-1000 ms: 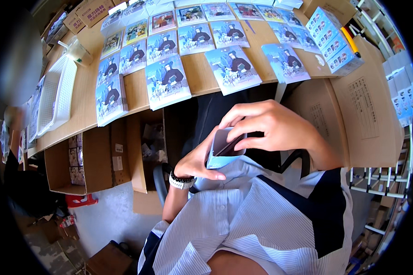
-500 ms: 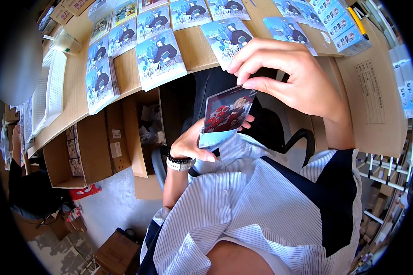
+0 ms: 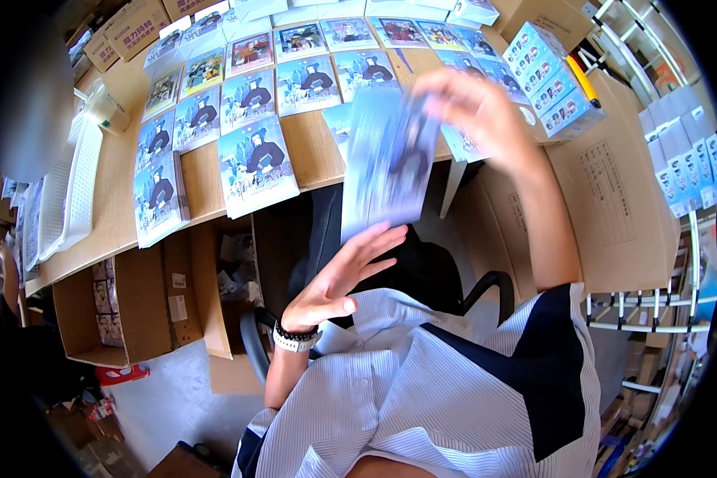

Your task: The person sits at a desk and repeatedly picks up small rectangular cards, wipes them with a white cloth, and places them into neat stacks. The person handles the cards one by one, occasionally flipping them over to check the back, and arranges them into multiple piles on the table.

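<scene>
My right hand (image 3: 472, 113) grips the upper right edge of a blue picture card (image 3: 386, 171), which is smeared by motion. The card hangs upright over the table's front edge and shows a dark-clothed figure on pale blue. Below it my left hand (image 3: 341, 275) is open with its fingers stretched out. Its fingertips are at the card's lower edge; whether they touch it I cannot tell. Similar blue picture cards (image 3: 255, 163) lie in rows and stacks on the wooden table (image 3: 307, 131), with one stack (image 3: 159, 199) at the near left.
A white plastic basket (image 3: 70, 187) and a lidded cup (image 3: 106, 107) stand at the left. Small blue boxes (image 3: 546, 80) with a yellow-handled tool (image 3: 583, 80) are at the right, beside a large cardboard box (image 3: 613, 183). Open cartons (image 3: 147, 303) stand under the table.
My left hand has let go and opened. The right hand has lifted the card toward the table; its blue figure side shows instead of the dark picture with red. The view has shifted.
</scene>
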{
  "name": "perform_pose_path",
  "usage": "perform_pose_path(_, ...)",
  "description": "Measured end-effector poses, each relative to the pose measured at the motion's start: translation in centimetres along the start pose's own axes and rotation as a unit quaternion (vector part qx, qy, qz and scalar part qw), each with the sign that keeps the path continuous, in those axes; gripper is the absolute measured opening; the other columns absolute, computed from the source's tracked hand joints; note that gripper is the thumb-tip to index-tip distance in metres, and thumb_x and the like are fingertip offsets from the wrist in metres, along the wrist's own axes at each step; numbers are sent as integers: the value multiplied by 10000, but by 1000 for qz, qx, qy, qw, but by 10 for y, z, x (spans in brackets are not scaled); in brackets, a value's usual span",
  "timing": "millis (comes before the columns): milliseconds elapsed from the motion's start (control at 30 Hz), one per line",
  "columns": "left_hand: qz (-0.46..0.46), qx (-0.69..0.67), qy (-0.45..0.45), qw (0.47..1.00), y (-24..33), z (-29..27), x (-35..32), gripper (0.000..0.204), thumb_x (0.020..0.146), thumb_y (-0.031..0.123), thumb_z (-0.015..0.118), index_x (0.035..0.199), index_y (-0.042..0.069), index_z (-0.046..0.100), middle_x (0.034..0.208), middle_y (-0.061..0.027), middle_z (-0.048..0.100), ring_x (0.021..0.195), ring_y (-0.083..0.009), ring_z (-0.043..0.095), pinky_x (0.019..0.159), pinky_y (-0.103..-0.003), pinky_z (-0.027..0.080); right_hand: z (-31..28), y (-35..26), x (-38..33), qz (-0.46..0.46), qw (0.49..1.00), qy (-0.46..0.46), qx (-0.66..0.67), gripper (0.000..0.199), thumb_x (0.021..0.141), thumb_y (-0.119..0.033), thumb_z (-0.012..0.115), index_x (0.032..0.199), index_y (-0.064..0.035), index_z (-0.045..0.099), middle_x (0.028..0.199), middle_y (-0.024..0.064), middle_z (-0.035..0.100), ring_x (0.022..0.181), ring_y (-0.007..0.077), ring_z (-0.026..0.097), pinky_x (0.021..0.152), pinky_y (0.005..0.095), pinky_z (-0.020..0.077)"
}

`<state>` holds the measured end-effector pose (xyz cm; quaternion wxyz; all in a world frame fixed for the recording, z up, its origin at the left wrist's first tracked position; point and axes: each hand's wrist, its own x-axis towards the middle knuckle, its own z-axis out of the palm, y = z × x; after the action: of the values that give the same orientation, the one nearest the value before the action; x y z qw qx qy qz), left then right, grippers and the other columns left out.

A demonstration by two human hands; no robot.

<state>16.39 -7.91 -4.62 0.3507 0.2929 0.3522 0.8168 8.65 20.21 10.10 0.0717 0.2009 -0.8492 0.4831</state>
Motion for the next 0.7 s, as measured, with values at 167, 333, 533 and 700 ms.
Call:
perform_pose_path(167, -31, 63, -64, 996, 8, 2, 12, 895, 954, 501, 647, 1584, -1, 255, 1598, -226, 349, 1492, -355, 344, 1212, -507, 282, -107, 80, 87, 116, 984, 108, -79, 281, 1058, -224, 553, 1302, -149, 672, 1176, 19, 692, 1047, 118, 650, 956, 308, 517)
perform_pose_path(333, -43, 127, -51, 990, 10, -2, 16, 753, 987, 448, 630, 1540, 11, 367, 1563, -192, 408, 1445, -337, 422, 1185, -480, 342, -124, 185, 147, 231, 971, 67, -4, 279, 1062, -174, 530, 1298, -166, 677, 1146, 0, 682, 1058, 96, 625, 985, 322, 505)
perform_pose_path(533, -54, 184, -35, 981, 20, -8, 28, 649, 991, 347, 640, 1509, 20, 426, 1525, -174, 441, 1418, -331, 447, 1171, -472, 358, -102, 243, 165, 214, 966, 30, -143, 257, 1007, -96, 594, 1173, -185, 770, 1180, 47, 725, 1034, 163, 654, 866, 324, 509)
perform_pose_path(700, -65, 204, -42, 976, 18, -10, 48, 619, 969, 265, 658, 1496, 21, 444, 1512, -173, 455, 1392, -328, 467, 1155, -466, 372, -105, 262, 151, 143, 948, 22, -285, 270, 877, -47, 704, 1102, -167, 794, 1181, 155, 730, 1124, 303, 667, 993, 376, 491)
